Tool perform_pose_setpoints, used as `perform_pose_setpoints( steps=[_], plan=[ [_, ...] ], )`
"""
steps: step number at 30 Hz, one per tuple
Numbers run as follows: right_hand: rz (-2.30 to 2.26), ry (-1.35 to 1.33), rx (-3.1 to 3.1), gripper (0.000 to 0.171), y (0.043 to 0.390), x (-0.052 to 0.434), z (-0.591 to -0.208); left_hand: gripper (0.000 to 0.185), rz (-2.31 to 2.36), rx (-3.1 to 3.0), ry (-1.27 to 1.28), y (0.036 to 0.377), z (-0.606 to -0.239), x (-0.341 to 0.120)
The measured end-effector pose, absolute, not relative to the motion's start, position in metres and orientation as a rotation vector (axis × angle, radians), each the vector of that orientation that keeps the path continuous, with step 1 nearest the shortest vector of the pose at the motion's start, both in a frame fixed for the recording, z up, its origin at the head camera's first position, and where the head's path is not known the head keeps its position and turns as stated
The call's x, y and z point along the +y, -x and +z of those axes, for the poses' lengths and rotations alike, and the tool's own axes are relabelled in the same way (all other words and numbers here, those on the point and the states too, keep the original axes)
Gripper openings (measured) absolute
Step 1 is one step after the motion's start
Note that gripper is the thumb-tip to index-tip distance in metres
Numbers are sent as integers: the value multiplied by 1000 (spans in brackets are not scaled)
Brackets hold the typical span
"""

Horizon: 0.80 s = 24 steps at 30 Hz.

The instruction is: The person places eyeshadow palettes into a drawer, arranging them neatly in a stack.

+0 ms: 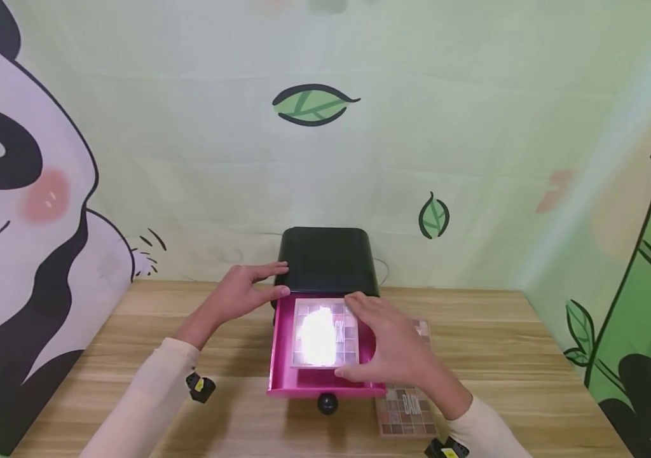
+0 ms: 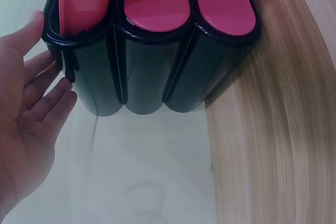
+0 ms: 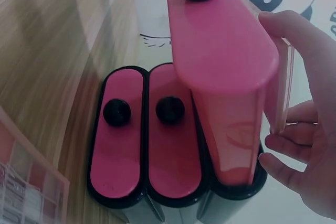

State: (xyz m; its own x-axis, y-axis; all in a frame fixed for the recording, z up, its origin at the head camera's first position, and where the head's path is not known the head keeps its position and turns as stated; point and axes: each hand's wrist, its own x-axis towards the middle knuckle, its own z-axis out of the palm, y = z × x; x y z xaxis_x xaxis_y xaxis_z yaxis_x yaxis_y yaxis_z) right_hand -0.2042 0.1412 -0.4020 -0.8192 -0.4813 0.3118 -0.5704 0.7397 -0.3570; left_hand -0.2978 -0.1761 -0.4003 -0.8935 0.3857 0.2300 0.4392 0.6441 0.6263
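A small black cabinet (image 1: 328,257) with three pink drawers stands on the table, its top drawer (image 1: 374,391) pulled out. My left hand (image 1: 239,296) touches the cabinet's left edge near the top, fingers loosely extended; the left wrist view shows that hand (image 2: 31,108) beside the black casing. With thumb and fingers, my right hand (image 1: 397,343) holds a flat square palette (image 1: 351,350) at the open drawer, glare covering much of its lid. In the right wrist view the palette's edge (image 3: 286,87) sticks up past the drawer, between thumb and fingers.
Under my right forearm, a similar gridded palette (image 1: 408,413) lies on the wooden table (image 1: 491,356). Part of another gridded case (image 1: 423,327) shows behind that arm. The patterned wall (image 1: 217,159) rises behind the cabinet.
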Motion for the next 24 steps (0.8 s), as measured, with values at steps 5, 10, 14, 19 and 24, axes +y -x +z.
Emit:
perform_pose_setpoints(
  steps=[5, 10, 14, 19, 24],
  plan=[
    [662, -890, -2739, 110, 206, 134, -405, 62, -1082, -2784, 704, 299, -400, -175],
    [627, -906, -2785, 111, 208, 127, -407, 61, -1079, -2785, 702, 298, -400, -175],
    [578, -888, -2808, 112, 208, 123, -407, 62, -1079, -2773, 713, 297, -400, -175],
    [525, -886, -2830, 112, 208, 120, -408, 63, -1068, -2774, 714, 297, -400, -176],
    [506, -894, -2836, 111, 209, 119, -409, 62, -1066, -2778, 710, 298, -400, -176]
  ],
)
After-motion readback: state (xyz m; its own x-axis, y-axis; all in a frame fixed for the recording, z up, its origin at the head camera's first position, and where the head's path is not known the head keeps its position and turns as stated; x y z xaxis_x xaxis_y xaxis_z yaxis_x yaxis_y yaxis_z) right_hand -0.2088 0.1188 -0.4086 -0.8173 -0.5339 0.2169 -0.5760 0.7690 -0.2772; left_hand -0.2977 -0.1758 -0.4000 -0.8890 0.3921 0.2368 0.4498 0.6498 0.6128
